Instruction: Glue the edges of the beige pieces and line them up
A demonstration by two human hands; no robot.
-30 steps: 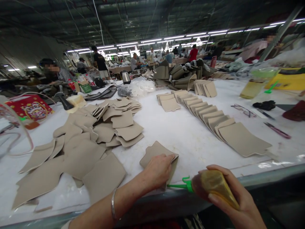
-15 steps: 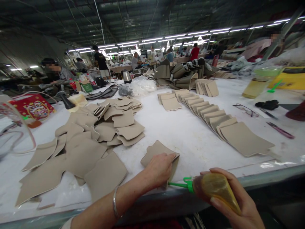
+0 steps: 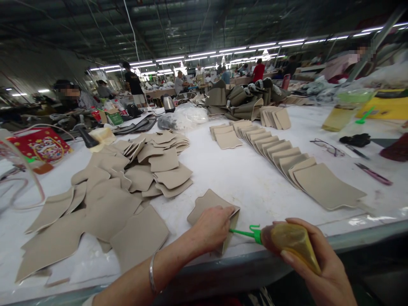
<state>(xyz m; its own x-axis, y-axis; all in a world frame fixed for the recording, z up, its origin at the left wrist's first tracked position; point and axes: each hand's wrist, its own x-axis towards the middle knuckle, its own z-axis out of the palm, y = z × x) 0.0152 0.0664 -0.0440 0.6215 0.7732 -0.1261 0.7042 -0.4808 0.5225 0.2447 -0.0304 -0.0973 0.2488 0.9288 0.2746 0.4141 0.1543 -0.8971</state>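
Observation:
My left hand point(image 3: 212, 228) lies closed on a beige cut piece point(image 3: 208, 201) near the table's front edge, fingers curled over its right side. My right hand point(image 3: 310, 259) is wrapped round a yellow glue bottle point(image 3: 295, 242) with a green nozzle point(image 3: 247, 233). The nozzle tip points left and touches the piece's edge beside my left fingers. A silver bangle point(image 3: 152, 277) sits on my left wrist.
A loose heap of beige pieces point(image 3: 121, 187) covers the left of the white table point(image 3: 242, 178). An overlapped row of pieces point(image 3: 287, 163) runs up the right. Glasses point(image 3: 328, 147), pink scissors point(image 3: 373, 174) and a second glue bottle point(image 3: 338, 114) lie far right. Other workers stand behind.
My right hand has lifted the bottle slightly and moved the nozzle tip up along the right edge of the piece. My left hand has stayed on the piece.

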